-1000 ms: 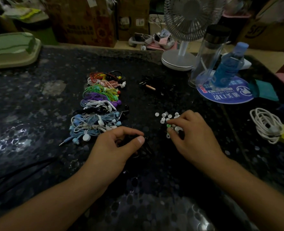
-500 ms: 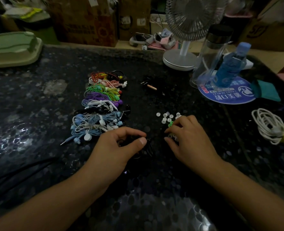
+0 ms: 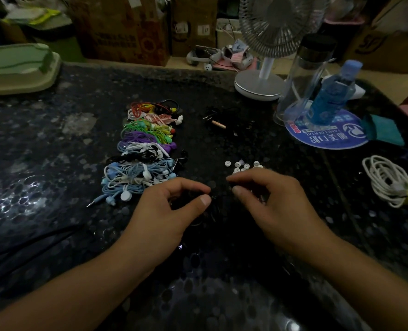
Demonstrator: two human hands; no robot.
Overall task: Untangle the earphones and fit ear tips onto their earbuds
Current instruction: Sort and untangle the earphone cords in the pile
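Note:
My left hand (image 3: 169, 211) rests on the dark table with thumb and fingers curled round a black earphone (image 3: 205, 215), whose thin cord loops out under the thumb. Just to its right, my right hand (image 3: 272, 204) has its forefinger and thumb pinched together on a small ear tip that barely shows in the dim light. Several white ear tips (image 3: 240, 166) lie loose right behind the right hand. A row of coiled earphones (image 3: 143, 154) in red, green, purple, white, black and blue lies to the left of the tips.
Another black earphone tangle (image 3: 222, 119) lies farther back. A desk fan (image 3: 260, 84), a clear flask (image 3: 303, 75) and a blue bottle (image 3: 329, 91) stand at the back right. A white cable coil (image 3: 387, 180) sits at the right edge and a green tray (image 3: 18, 65) at the back left.
My right hand has come off the ear tip pile and moved left toward my left hand, fingertips pinched. The left hand has kept its grip in place.

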